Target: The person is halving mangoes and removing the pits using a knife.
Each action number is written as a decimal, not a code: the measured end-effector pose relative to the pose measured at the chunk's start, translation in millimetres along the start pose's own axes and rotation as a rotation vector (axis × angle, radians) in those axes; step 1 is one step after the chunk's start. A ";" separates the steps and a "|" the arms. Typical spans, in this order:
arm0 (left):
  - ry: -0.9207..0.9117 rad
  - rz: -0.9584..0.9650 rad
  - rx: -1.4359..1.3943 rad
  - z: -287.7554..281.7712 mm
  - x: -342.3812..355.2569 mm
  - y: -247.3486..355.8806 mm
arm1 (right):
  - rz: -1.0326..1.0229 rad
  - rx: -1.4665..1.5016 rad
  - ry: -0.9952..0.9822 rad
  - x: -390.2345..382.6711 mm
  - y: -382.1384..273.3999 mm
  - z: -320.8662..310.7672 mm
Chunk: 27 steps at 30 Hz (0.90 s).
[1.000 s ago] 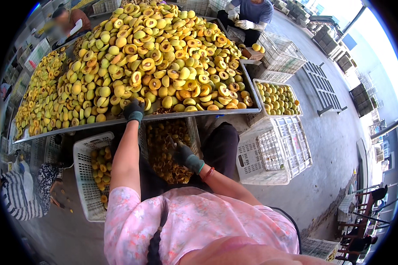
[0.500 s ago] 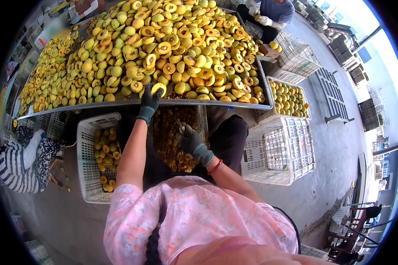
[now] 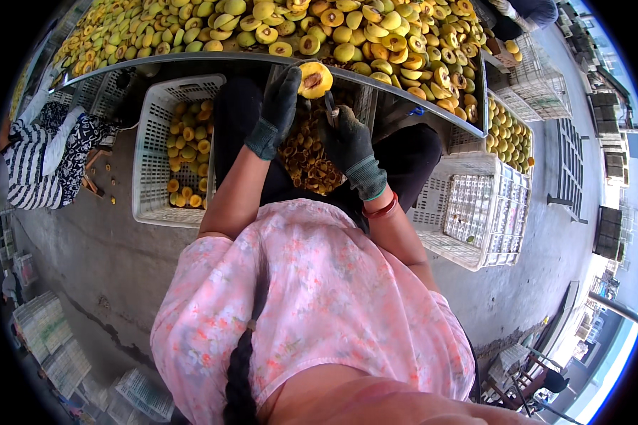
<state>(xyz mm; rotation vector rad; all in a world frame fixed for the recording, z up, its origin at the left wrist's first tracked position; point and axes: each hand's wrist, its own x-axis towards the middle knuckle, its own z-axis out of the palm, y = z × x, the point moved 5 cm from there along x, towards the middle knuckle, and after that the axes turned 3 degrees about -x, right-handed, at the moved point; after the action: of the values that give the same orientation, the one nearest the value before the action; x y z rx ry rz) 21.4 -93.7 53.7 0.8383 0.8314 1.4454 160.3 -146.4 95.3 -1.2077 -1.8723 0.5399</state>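
Note:
My left hand (image 3: 281, 105), in a dark glove, grips a yellow peach half (image 3: 315, 80) with its cut face and brown centre turned up. My right hand (image 3: 349, 144), gloved too, is closed round a small pitting knife (image 3: 330, 105) whose narrow tip points up, just below the peach half. Whether the tip touches the fruit I cannot tell. Beneath both hands, between my knees, a crate holds brown and orange scraps (image 3: 310, 157). Beyond them, the metal-edged table (image 3: 213, 57) carries a heap of halved peaches (image 3: 361, 32).
A white crate (image 3: 149, 166) with peach halves stands left of my knees. On the right are an upper crate of whole fruit (image 3: 509, 138) and white crates (image 3: 475, 212) below. A person in stripes (image 3: 39, 166) sits at the left; another person (image 3: 528, 10) is at the far right.
My left hand has drawn back from the heap with a peach half, now over the scrap crate. My right hand has come up close beside it. The view has tilted down.

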 end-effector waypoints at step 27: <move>-0.053 0.199 0.094 40.2 -28.7 5.7 | 0.134 0.346 -0.079 -19.2 16.2 20.4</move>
<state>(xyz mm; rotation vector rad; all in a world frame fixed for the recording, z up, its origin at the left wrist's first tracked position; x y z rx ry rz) 54.7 -121.9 77.4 1.0510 0.7983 1.5594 156.2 -154.7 64.3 -1.0954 -1.6820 0.9549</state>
